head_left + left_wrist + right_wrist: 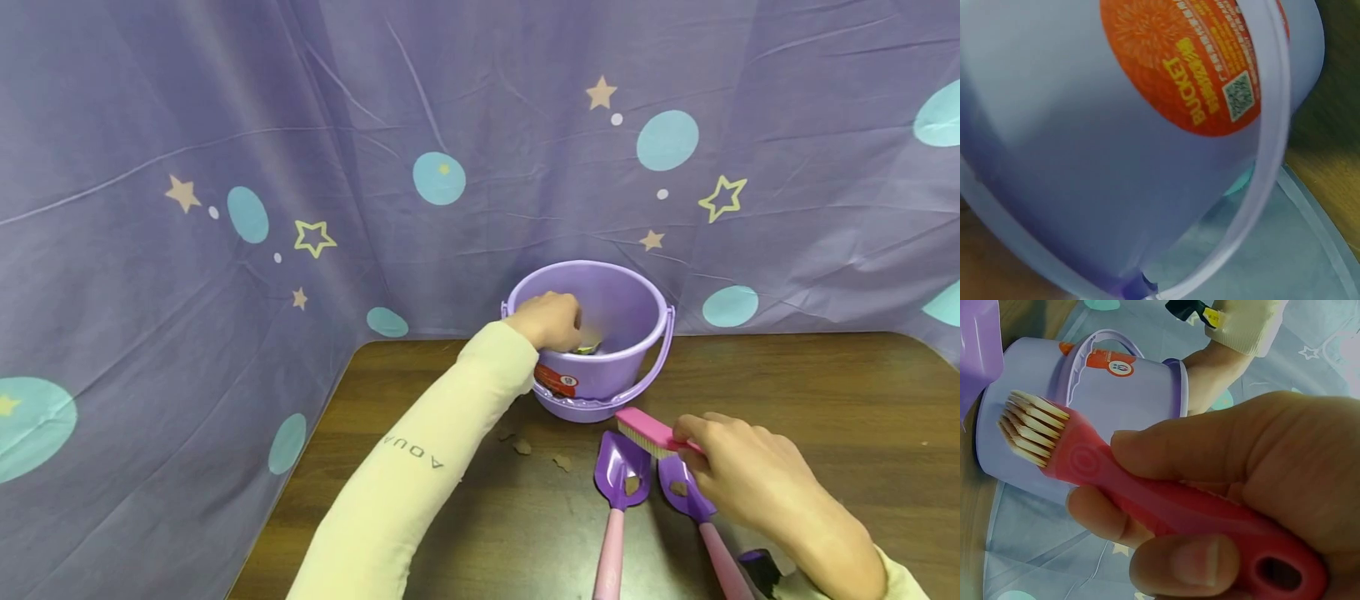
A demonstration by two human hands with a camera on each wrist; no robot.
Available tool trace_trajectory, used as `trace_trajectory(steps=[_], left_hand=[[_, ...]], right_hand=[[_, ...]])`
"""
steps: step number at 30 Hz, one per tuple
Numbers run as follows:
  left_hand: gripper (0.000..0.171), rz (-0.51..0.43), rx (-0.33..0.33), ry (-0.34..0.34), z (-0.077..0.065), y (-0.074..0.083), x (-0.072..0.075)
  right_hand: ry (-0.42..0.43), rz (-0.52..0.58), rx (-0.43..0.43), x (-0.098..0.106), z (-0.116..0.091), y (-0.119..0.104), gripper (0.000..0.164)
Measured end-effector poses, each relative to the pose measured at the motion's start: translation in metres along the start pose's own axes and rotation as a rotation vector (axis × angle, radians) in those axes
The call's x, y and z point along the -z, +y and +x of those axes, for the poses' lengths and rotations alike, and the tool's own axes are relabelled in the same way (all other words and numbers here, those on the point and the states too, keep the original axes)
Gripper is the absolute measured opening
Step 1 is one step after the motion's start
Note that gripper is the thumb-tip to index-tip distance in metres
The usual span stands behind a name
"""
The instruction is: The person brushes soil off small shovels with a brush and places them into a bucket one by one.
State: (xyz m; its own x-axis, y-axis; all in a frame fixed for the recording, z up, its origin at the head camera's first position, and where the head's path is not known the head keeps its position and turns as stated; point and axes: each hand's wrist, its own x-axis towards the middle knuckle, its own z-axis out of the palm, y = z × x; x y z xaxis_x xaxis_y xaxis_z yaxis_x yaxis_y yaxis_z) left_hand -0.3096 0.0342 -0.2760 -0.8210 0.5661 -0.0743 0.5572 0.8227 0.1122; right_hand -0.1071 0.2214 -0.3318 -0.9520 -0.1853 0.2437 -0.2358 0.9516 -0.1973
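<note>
My left hand reaches over the near left rim of a lilac bucket; its fingertips are down inside, hidden, so I cannot tell what they hold. A small yellow-green thing shows in the bucket beside that hand. In the left wrist view the bucket's wall and its orange label fill the picture. My right hand grips a pink brush by the handle, thumb on top and fingers curled beneath. The brush's pale bristles hang over two purple toy shovels in front of the bucket.
The left shovel and right shovel have pink handles pointing toward me. Several brown leaf bits lie on the wooden table left of them. Behind the bucket hangs a purple curtain with stars and blue ovals.
</note>
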Motion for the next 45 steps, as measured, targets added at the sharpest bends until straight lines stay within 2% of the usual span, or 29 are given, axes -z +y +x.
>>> trace_trajectory(steps=[5, 12, 21, 25, 31, 38, 42, 45], left_hand=[[0.011, -0.034, -0.042, 0.109, -0.006, -0.008, 0.002], [0.010, -0.084, -0.082, 0.247, -0.023, -0.016, 0.008], [0.020, -0.097, -0.069, 0.416, -0.045, -0.020, 0.006], [0.022, -0.114, -0.091, 0.484, -0.060, -0.021, 0.009], [0.014, -0.121, -0.145, 0.534, -0.082, -0.022, 0.007], [0.010, -0.144, -0.191, 0.595, -0.106, -0.011, -0.011], [0.008, -0.137, -0.212, 0.584, -0.119, -0.002, -0.024], [0.007, -0.114, -0.218, 0.537, -0.128, 0.004, -0.033]], right_hand=[[-0.006, 0.002, -0.009, 0.000, 0.000, 0.001, 0.021], [-0.004, 0.007, -0.008, 0.001, 0.000, 0.001, 0.019], [0.000, 0.005, -0.003, 0.001, 0.000, 0.001, 0.020], [0.003, 0.005, -0.001, 0.001, 0.000, 0.002, 0.019], [0.001, 0.001, -0.002, 0.003, 0.000, 0.002, 0.018], [0.003, -0.001, 0.000, 0.003, -0.001, 0.002, 0.017], [0.004, -0.002, -0.002, 0.004, -0.001, 0.003, 0.015], [0.006, 0.001, -0.005, 0.004, -0.001, 0.004, 0.016]])
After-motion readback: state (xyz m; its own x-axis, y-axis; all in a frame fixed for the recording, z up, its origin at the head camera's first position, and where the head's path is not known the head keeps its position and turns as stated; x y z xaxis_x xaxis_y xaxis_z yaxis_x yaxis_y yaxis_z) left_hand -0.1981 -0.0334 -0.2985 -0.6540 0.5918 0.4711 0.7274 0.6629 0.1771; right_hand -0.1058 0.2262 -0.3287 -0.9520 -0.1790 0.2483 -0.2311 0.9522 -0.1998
